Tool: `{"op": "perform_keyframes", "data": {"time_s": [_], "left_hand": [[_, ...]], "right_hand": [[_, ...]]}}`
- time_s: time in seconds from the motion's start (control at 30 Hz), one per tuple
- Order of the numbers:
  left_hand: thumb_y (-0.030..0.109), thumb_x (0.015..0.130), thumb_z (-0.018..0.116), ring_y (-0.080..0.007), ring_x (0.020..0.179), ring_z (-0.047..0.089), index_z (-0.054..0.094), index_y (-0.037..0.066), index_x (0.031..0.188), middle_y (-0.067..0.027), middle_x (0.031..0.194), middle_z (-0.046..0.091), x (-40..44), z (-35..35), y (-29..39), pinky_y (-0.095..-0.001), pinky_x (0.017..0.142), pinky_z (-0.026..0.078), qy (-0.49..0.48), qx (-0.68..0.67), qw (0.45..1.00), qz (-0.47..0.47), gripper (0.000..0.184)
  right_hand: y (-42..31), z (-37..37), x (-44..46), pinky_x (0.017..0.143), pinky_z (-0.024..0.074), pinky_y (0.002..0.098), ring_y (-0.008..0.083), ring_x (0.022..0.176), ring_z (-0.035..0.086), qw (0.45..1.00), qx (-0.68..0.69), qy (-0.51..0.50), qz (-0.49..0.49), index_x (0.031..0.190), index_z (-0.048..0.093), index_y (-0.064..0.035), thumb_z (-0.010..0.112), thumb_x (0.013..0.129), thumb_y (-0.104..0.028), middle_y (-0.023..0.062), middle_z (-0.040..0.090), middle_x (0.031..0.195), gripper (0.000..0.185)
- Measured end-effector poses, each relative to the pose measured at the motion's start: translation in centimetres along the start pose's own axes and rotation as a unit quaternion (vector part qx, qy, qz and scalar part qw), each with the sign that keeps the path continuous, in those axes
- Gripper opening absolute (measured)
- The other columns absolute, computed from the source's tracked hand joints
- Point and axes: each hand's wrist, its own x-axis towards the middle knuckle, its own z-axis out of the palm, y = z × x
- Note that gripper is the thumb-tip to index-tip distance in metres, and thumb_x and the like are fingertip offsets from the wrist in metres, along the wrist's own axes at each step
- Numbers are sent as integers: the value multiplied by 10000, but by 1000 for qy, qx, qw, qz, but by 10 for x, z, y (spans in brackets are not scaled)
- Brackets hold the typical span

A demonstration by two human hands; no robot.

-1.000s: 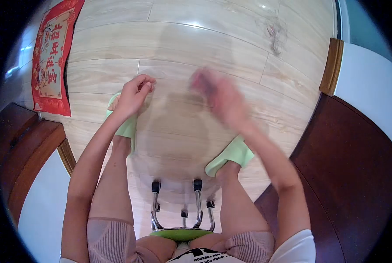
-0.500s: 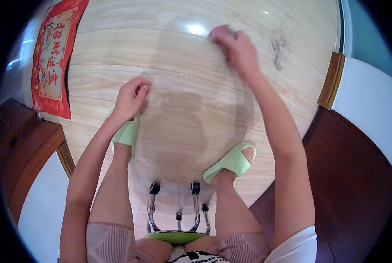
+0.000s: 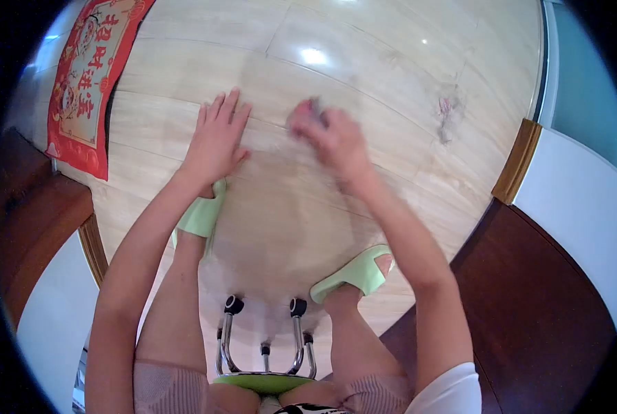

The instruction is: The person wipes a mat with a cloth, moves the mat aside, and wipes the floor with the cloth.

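Note:
My left hand [image 3: 217, 141] is spread with its fingers stretched out, low over or on the pale wood-look floor [image 3: 274, 214]; whether it touches is hard to tell. To its right, my right hand [image 3: 339, 141] is closed around a small pinkish and dark thing [image 3: 304, 116], smeared by motion and partly covered by the fingers. Its kind does not show. Farther right on the floor lies a small patch of grey and pink bits [image 3: 448, 114], apart from both hands.
A red mat [image 3: 105, 90] with Chinese characters lies at the upper left. Green slippers [image 3: 353, 274] are on my feet, and a stool with chrome legs [image 3: 298, 341] stands under me. Dark wooden furniture [image 3: 529, 283] borders the right side, with brown wood [image 3: 46, 214] at the left.
My right hand has swept left and toward me with the thing in it. My left hand has gone from curled fingers to spread ones. The view has shifted slightly.

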Motion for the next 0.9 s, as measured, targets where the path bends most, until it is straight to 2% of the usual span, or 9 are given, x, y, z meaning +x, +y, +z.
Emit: {"op": "perform_keyframes", "data": {"time_s": [0.13, 0.23, 0.33, 0.4, 0.47, 0.53, 0.67, 0.83, 0.9], "left_hand": [[205, 727, 862, -415, 1502, 255, 366, 102, 1539, -189, 1641, 242, 1, 2, 3, -601, 1189, 277, -11, 5, 1000, -16, 957], [211, 715, 873, -408, 1507, 253, 361, 109, 1544, -182, 1648, 237, 4, 2, 2, -615, 1182, 285, -23, -4, 999, -22, 979], [214, 700, 881, -396, 1504, 267, 348, 113, 1552, -169, 1653, 238, -2, 1, -7, -623, 1172, 298, -31, -1, 1000, -4, 1010], [212, 692, 885, -380, 1505, 275, 329, 100, 1559, -158, 1657, 237, -1, -4, -10, -617, 1172, 303, -45, 22, 999, 9, 1036], [204, 689, 883, -361, 1509, 274, 301, 78, 1566, -143, 1666, 223, -1, -1, -14, -613, 1176, 301, -51, 30, 998, 0, 1060], [196, 687, 880, -343, 1514, 272, 276, 57, 1572, -129, 1674, 209, 1, -2, -18, -608, 1181, 298, -55, 30, 998, -7, 1081], [180, 681, 871, -321, 1522, 263, 249, 41, 1580, -110, 1684, 188, -6, -3, -15, -605, 1189, 286, -61, 8, 998, -7, 1102], [170, 676, 865, -303, 1524, 265, 257, 44, 1577, -103, 1682, 195, -1, -5, -19, -613, 1184, 288, -42, 2, 999, -13, 1095], [180, 678, 865, -300, 1522, 268, 264, 44, 1574, -100, 1680, 201, -7, -5, -19, -616, 1177, 296, -35, -2, 999, 0, 1088]], "right_hand": [[75, -47, 80, 720, 531, 482, 356, 866, 619, 985, -32, 94, 140, 1044, 712, -340, 641, 891, -152, 115, 599, 914, 253], [119, -77, 124, 768, 545, 481, 355, 908, 642, 933, -226, 105, 261, 1046, 761, -322, 598, 936, -187, 131, 644, 1055, 238], [68, -98, 135, 759, 526, 471, 354, 936, 645, 905, 104, 81, 403, 1032, 762, -224, 599, 950, -288, 139, 679, 1042, 193], [-5, -71, 112, 803, 487, 452, 348, 975, 648, 904, 226, 28, 363, 1016, 728, -99, 557, 935, -570, 148, 705, 989, 508], [-42, 5, 70, 832, 475, 441, 354, 890, 616, 919, 275, -46, 280, 1089, 705, -127, 578, 962, -496, 147, 634, 948, 410], [-66, 42, 47, 783, 496, 444, 355, 888, 621, 998, -18, -3, -60, 1145, 690, -189, 618, 949, -333, 147, 624, 945, 254], [14, 8, 91, 688, 510, 492, 359, 869, 616, 998, -40, 24, -28, 1161, 671, -298, 657, 881, -189, 140, 609, 937, 302], [186, -63, 123, 803, 536, 471, 367, 961, 638, 943, -256, 89, 193, 1083, 730, -263, 610, 937, -218, 152, 654, 1104, 195], [172, -64, 115, 795, 522, 468, 354, 934, 639, 957, -150, 72, 238, 1073, 729, -254, 589, 951, -217, 156, 649, 1089, 189]]}}
